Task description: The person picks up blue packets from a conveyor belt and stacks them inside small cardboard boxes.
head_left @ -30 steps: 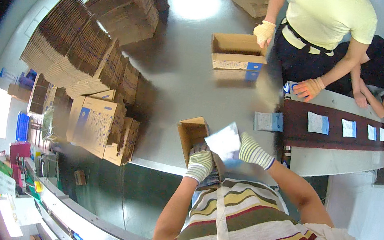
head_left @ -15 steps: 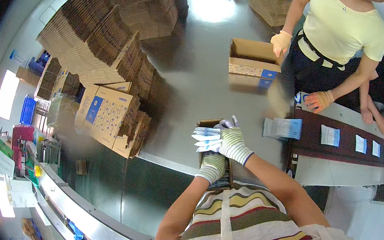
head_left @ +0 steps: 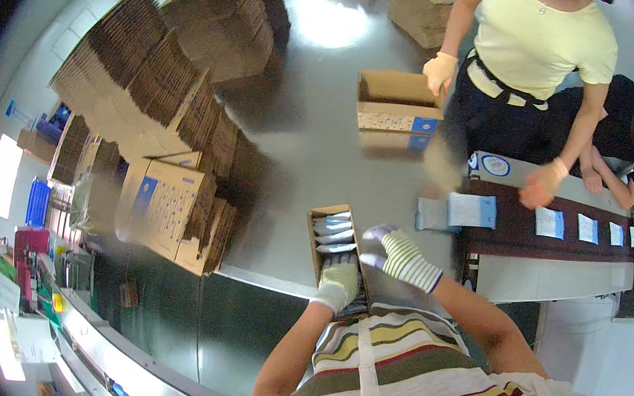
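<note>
A narrow open cardboard box [head_left: 314, 247] stands at the table's near edge, against my apron. White-and-blue flat packets [head_left: 335, 234] stand in a row inside it. My left hand [head_left: 338, 282], in a striped knit glove, reaches into the box; its fingers stretch flat against the packets, the tips partly hidden. Just right of the box is my right hand [head_left: 403, 259], gloved in white and green stripes with grey fingertips. Its thumb and fingers are apart, with nothing between them. Farther right, white-and-blue packets [head_left: 471, 212] lie overlapping at the belt's end.
A dark red conveyor belt [head_left: 516, 239] carries spaced packets from the right. Across the table [head_left: 300, 140], a co-worker's gloved hand [head_left: 439, 74] touches an open carton [head_left: 398, 120]; the other hovers over the belt. Another person sits behind. Tall stacks of flattened cartons [head_left: 137, 74] stand left.
The packets my right hand held now stand in the box, and that hand has moved off to the right. The co-worker's hand has shifted over the belt; more packets have gathered at its end.
</note>
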Available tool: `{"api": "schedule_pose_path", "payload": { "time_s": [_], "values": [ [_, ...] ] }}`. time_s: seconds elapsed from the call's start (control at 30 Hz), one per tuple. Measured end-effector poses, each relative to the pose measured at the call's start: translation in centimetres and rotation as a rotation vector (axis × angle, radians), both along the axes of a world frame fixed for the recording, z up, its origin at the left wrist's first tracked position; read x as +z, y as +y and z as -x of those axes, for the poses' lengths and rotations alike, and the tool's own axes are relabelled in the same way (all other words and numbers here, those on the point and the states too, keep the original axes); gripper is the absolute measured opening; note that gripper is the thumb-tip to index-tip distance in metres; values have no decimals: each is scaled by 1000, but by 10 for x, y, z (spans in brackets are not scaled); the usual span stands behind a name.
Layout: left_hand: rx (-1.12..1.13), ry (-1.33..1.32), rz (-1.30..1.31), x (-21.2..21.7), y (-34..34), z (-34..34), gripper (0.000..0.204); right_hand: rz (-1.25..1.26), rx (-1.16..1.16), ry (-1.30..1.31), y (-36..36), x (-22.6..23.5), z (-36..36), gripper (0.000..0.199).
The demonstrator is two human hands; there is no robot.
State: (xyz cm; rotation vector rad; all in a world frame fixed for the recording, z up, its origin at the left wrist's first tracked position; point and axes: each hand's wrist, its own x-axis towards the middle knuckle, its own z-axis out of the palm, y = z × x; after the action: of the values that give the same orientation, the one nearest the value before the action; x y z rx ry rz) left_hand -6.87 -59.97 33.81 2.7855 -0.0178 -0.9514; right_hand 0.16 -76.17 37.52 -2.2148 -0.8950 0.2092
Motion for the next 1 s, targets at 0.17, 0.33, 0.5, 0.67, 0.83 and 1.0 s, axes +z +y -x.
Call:
{"api": "schedule_pose_path", "payload": {
  "time_s": [0.17, 0.33, 0.5, 0.67, 0.83, 1.0],
  "values": [
    [-164, -617, 112, 56, 1, 71, 53, -36, 12, 269, -5, 1, 22, 62],
    [579, -581, 331, 35, 24, 138, 57, -93, 136, 452, 6, -15, 36, 76],
    [1337, -132, 1266, 20, 28, 114, 35, -166, 354, -452, 37, 23, 53, 40],
    [1227, -452, 1363, 9, 31, 77, 47, 138, 458, -630, 75, -24, 13, 15],
    [845, -838, 928, 33, 53, 67, 50, 440, 128, -567, 147, 33, -140, 23],
    [458, -923, 227, 39, 108, 75, 43, 175, -103, -338, 153, 112, -204, 70]
  ]
}}
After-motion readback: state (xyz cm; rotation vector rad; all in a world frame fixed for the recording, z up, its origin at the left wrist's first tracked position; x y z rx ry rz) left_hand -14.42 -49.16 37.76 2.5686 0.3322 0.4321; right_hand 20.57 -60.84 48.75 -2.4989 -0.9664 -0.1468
